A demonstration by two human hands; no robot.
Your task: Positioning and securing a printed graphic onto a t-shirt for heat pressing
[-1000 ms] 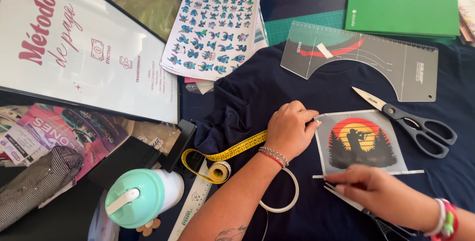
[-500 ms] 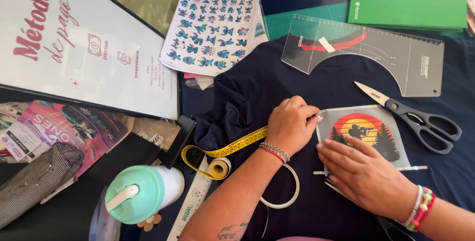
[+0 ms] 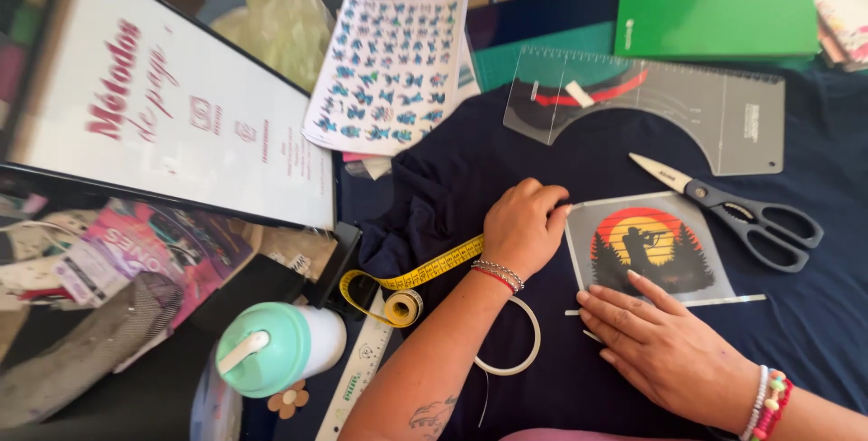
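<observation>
A dark navy garment (image 3: 814, 314) lies spread on the table. On it rests a clear transfer sheet (image 3: 651, 246) printed with an orange sunset and a black silhouette. My left hand (image 3: 523, 226) presses knuckles-down on the fabric at the sheet's left edge, fingers curled. My right hand (image 3: 665, 341) lies flat, fingers spread, on the sheet's lower edge and over a thin white strip (image 3: 750, 299). A yellow measuring tape (image 3: 411, 283) runs under my left wrist.
Black-handled scissors (image 3: 746, 215) lie right of the sheet. A clear curved ruler (image 3: 714, 115) and a green folder (image 3: 719, 11) sit behind. A patterned sticker sheet (image 3: 389, 70), a framed white sign (image 3: 172, 120), a mint-lidded cup (image 3: 276, 346), a tape ring (image 3: 529, 350) and a white ruler (image 3: 362, 369) are on the left.
My right hand moved up from the lower right and flattened onto the sheet's lower edge. My left hand stayed at the sheet's left edge.
</observation>
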